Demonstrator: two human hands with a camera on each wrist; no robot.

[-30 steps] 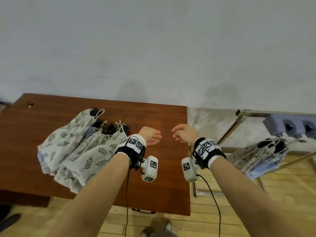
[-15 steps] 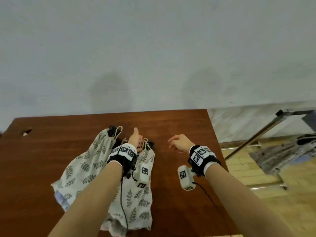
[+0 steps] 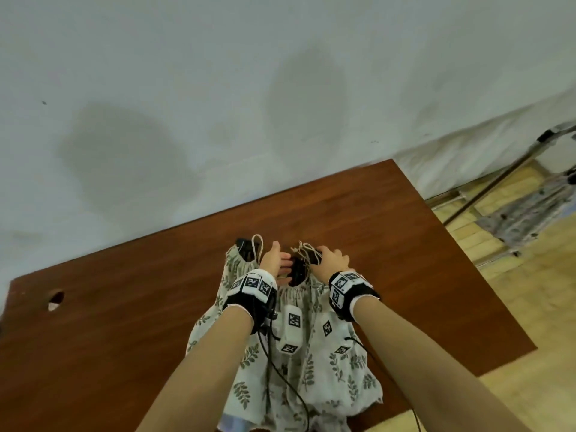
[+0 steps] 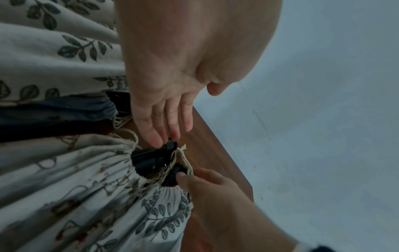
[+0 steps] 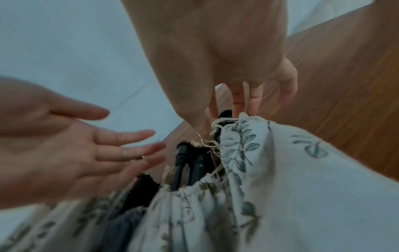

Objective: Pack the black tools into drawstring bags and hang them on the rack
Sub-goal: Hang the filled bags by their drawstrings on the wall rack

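Observation:
A leaf-print drawstring bag (image 3: 311, 353) lies on top of a pile on the brown table (image 3: 389, 244). Black tool handles (image 3: 297, 269) stick out of its gathered mouth. My left hand (image 3: 276, 260) is flat with straight fingers, whose tips touch the black tool (image 4: 155, 158). My right hand (image 3: 332, 260) is curled over the right side of the mouth and pinches the bag's rim (image 5: 244, 117) by the beige cord (image 3: 304, 249). A second bag beneath, to the left, shows another black tool end (image 3: 244, 246).
A metal rack (image 3: 511, 179) stands on the wood floor to the right of the table, with filled bags (image 3: 530, 210) hanging from it. The table has a round hole (image 3: 56, 299) near its left end. A pale wall runs behind the table.
Both hands have reached forward to the top bag's mouth. The right hand moved left onto the rim; the left hand's fingers came onto the black tool.

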